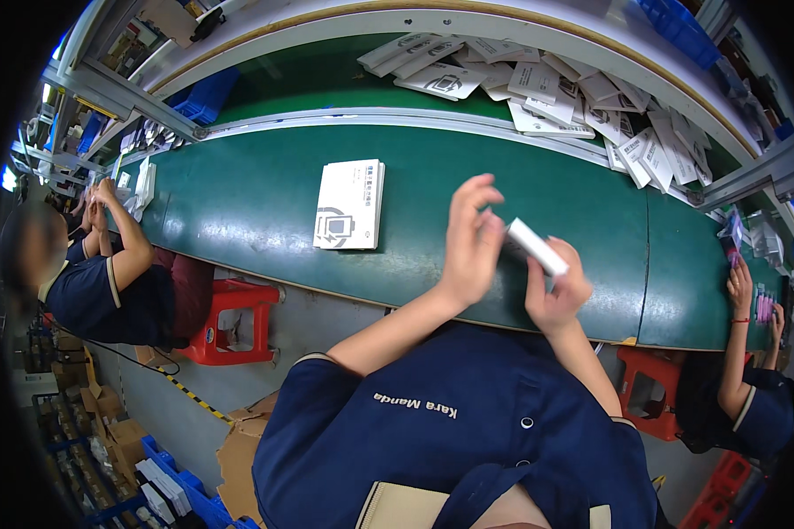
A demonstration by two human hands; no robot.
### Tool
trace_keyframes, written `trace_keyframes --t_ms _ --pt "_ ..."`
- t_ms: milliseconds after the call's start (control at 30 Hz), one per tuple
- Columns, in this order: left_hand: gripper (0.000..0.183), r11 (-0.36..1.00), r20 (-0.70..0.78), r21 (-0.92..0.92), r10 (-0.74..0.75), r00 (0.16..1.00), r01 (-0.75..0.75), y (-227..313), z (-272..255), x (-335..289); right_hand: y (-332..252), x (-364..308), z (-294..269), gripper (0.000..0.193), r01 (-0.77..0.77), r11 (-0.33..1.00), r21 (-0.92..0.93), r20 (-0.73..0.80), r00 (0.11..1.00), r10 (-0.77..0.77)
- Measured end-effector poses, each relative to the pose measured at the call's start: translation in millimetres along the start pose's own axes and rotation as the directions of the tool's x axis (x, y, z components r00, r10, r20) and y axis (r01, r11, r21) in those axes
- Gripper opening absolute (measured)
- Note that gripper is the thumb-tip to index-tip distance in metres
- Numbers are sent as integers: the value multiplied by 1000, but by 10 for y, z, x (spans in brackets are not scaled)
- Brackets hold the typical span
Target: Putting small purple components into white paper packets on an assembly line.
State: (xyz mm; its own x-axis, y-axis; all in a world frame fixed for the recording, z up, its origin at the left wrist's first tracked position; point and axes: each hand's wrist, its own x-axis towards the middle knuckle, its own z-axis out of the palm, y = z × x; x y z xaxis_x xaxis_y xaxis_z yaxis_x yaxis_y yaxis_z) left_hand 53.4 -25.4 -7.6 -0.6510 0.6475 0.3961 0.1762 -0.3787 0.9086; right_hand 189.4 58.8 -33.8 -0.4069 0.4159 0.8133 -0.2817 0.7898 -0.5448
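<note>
white boxes on belt [350, 204]: 1 | red stools [235, 323]: perhaps 3 | people: 3
</note>
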Motion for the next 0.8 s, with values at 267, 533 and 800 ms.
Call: trace_keyframes --t_ms 267,533,800 --pt "47 935 -128 239 -238 963 263 263 -1145 229 -107 49 98 19 27 991 -130 525 850 45" --pt "72 82 -245 961 -192 950 265 259 -1809 313 0 -22 136 12 -149 983 -106 497 848 182" --pt "136 -247 -445 896 -492 748 370 468 -1358 626 -61 6 158 13 -187 980 -73 500 843 198"
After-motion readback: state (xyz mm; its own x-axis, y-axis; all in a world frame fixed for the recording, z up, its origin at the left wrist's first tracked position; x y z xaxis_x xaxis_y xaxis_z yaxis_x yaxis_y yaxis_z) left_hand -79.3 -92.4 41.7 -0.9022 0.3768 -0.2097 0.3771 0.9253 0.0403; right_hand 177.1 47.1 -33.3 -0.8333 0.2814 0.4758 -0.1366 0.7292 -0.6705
